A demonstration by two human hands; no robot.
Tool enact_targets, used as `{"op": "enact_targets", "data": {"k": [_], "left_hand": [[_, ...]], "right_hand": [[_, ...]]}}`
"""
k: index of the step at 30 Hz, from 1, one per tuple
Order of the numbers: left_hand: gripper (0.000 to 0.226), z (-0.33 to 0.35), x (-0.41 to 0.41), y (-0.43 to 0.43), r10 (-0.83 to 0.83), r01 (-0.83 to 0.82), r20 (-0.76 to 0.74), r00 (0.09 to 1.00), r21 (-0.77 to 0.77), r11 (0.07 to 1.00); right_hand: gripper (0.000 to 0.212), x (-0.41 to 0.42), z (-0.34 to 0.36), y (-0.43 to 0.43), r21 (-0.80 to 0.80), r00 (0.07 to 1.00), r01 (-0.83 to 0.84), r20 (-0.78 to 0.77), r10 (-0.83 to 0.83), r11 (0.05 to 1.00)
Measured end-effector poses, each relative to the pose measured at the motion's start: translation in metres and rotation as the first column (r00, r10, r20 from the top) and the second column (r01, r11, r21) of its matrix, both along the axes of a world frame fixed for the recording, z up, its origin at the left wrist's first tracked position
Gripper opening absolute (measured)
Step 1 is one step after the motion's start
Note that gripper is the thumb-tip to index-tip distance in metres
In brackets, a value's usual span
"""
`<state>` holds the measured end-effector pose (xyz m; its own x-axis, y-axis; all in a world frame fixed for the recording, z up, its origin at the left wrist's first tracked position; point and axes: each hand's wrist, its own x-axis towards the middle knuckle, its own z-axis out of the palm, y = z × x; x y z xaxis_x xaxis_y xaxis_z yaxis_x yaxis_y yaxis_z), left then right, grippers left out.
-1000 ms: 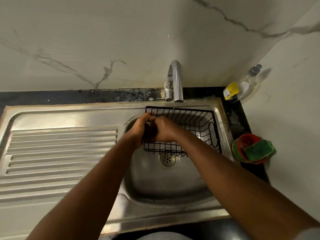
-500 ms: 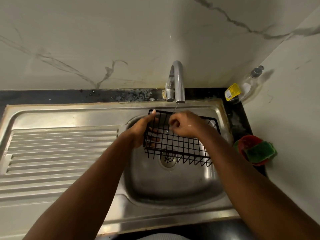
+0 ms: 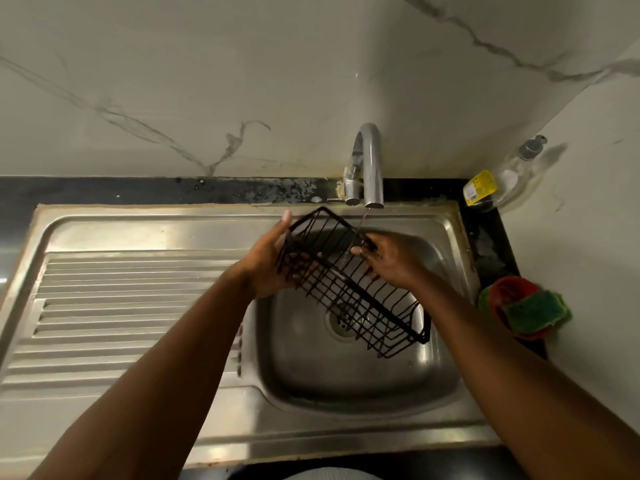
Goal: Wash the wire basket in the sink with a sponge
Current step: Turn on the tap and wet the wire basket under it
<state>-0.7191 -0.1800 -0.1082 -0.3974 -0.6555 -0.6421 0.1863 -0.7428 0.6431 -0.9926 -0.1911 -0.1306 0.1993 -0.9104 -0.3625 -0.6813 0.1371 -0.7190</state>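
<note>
we hold the wire basket (image 3: 374, 298) tilted above the sink (image 3: 346, 386) bowl: left hand (image 3: 270, 268) clasping its end, right hand (image 3: 394, 261) pinching the rim. likely light, stiff, wet-slick; grip the frame.

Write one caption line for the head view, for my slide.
Left hand and right hand hold the wire basket tilted under the running tap above the sink; the sponge sits aside.

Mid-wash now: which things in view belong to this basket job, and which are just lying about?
Job: black wire basket, held by left hand and right hand; steel sink; running chrome tap; green sponge, lying in red bowl.
Lying about: clear pump bottle with yellow label; ribbed steel drainboard.
</note>
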Motion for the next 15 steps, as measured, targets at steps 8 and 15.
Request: {"op": "enact_targets", "data": {"k": [8, 15], "left_hand": [[0.104, -0.013, -0.026, 0.037, 0.101, -0.126, -0.229, 0.968, -0.098, 0.987], [0.088, 0.006, -0.027, 0.029, 0.218, -0.228, -0.081, 0.973, -0.150, 0.962]], "right_hand": [[0.018, 0.038, -0.012, 0.014, 0.059, 0.959, 0.240, 0.141, -0.246, 0.969], [0.029, 0.075, -0.015, 0.038, -0.092, 0.893, 0.450, 0.029, -0.449, 0.888]]}}
